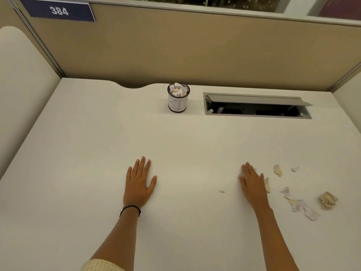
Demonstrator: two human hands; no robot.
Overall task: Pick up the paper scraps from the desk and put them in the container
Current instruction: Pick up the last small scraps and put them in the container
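Observation:
A small round container (178,103) with a paper label reading "BIN" stands at the back of the white desk (88,153), holding several paper scraps. My left hand (139,183) lies flat on the desk, fingers straight, holding nothing. My right hand (252,182) also lies flat, touching a tan scrap (267,185) at its right edge. Several more scraps lie to its right: a tan piece (277,170), a small white bit (295,169), a crumpled tan ball (327,199), a white strip (301,207). One tiny white scrap (222,191) lies between my hands.
An open cable hatch (256,108) with a raised grey lid is set into the desk right of the container. Beige partition walls (195,51) close the desk at back and sides. A blue sign reading 384 (58,10) hangs top left.

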